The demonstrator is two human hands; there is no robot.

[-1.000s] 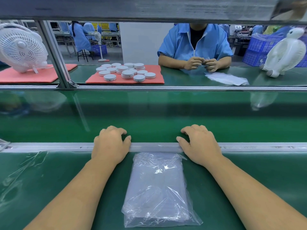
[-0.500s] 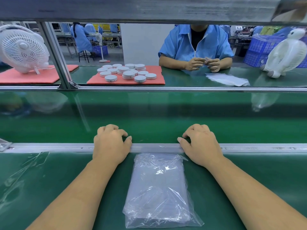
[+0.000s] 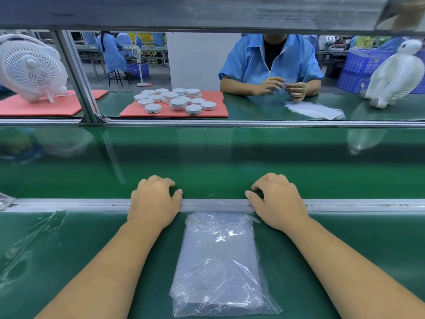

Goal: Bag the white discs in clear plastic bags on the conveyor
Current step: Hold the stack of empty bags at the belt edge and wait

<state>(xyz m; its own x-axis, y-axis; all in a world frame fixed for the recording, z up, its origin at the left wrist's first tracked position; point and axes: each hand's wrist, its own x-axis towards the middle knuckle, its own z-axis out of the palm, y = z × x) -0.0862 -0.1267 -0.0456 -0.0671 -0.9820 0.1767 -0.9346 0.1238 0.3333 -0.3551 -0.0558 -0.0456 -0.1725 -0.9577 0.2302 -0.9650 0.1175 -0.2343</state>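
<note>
A pack of clear plastic bags (image 3: 219,263) lies on the green bench in front of me, between my forearms. My left hand (image 3: 153,202) rests on the metal rail (image 3: 213,204) at the conveyor's near edge, fingers loosely curled, holding nothing. My right hand (image 3: 277,201) rests on the same rail to the right, also empty. Several white discs (image 3: 177,101) sit in a cluster on a red mat (image 3: 218,111) across the green conveyor belt (image 3: 213,162).
A person in a blue coat (image 3: 271,63) sits opposite, handling something small, with flat clear bags (image 3: 315,110) beside them. White fans stand at far left (image 3: 30,67) and far right (image 3: 393,77). A metal post (image 3: 76,77) rises at the left. An overhead beam (image 3: 184,12) crosses above.
Both my hands stay on the rail, almost unmoved. The person opposite has shifted their hands slightly.
</note>
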